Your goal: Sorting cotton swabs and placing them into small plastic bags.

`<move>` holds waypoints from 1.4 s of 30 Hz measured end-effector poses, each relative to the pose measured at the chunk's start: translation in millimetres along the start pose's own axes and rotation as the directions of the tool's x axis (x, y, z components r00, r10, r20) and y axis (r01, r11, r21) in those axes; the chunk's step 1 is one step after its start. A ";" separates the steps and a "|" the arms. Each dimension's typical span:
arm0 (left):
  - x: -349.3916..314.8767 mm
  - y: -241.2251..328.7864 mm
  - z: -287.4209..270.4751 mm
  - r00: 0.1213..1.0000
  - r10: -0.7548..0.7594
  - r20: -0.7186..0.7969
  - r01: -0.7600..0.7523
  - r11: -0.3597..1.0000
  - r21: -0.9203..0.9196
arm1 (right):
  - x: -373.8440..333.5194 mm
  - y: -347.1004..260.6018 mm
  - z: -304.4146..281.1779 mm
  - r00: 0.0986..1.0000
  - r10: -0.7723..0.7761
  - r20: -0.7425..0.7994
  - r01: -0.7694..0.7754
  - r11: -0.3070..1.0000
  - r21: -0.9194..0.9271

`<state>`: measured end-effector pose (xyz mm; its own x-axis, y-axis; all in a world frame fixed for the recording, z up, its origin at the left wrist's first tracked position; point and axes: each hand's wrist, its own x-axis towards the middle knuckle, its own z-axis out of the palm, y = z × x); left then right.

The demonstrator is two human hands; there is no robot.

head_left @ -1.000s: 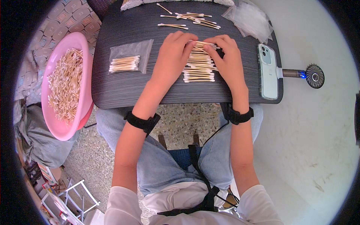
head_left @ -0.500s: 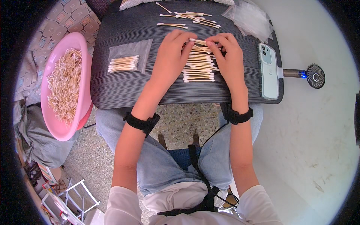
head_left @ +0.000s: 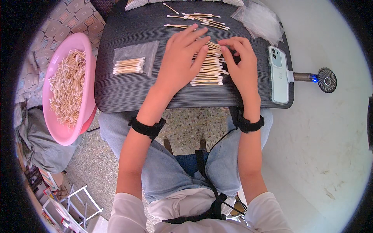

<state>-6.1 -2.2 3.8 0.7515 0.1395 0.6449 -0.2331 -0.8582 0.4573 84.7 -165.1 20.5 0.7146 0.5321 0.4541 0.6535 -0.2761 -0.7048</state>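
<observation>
A column of cotton swabs (head_left: 208, 70) with pale wooden sticks lies side by side on the dark table in front of me. My left hand (head_left: 183, 54) hovers over the upper left of this column, its fingers spread and holding nothing, hiding some swab ends. At the column's right edge my right hand (head_left: 241, 58) is curved, thumb and fingers apart, close to the swab tips. Beyond my hands lies a loose scatter of swabs (head_left: 202, 17). To the left rests a clear plastic bag (head_left: 151, 54) with a bundle of swabs (head_left: 129, 66) in it.
A pink basin (head_left: 88, 50) full of swabs stands left of the table (head_left: 132, 93). Empty clear bags (head_left: 258, 21) lie at the far right. A phone (head_left: 279, 75) sits along the right edge, with a small fan (head_left: 327, 79) beside it. Filled bags (head_left: 136, 4) line the far edge.
My left hand has let go of a swab at the column's top and spread its fingers, reaching slightly farther and rightward. My right hand has drawn a little rightward and opened.
</observation>
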 end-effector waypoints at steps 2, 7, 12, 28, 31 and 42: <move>-0.2 5.8 -0.7 0.985 -0.040 0.166 0.036 0.999 0.026 | -3.8 1.0 -5.5 0.998 -0.034 0.061 0.038 0.997 -0.072; -4.7 7.6 0.9 0.970 -0.033 0.241 -0.002 0.990 0.144 | -6.1 -2.9 -9.9 0.995 -0.003 0.097 0.005 1.000 -0.026; -4.6 10.1 1.8 0.966 -0.006 0.257 -0.057 0.970 0.236 | -6.1 0.1 -8.8 0.996 -0.010 0.085 0.014 0.999 -0.041; -3.3 9.1 0.9 0.967 -0.025 0.255 -0.015 0.988 0.151 | -4.3 11.2 -8.8 0.990 0.064 -0.129 -0.087 0.978 -0.189; -3.1 8.6 0.4 0.962 -0.021 0.272 -0.011 0.993 0.116 | -2.5 14.0 -3.3 0.994 0.020 -0.110 -0.040 0.981 -0.190; -3.9 7.7 1.7 0.966 -0.016 0.260 -0.017 0.992 0.122 | -1.3 7.2 -2.1 0.991 -0.133 0.014 0.132 0.965 -0.229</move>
<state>-9.8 -10.2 3.8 0.8896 0.0201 0.4564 -0.1683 -0.9144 0.3683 89.0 -169.5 16.0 0.6181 0.5751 0.5358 0.7818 -0.3790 -0.4951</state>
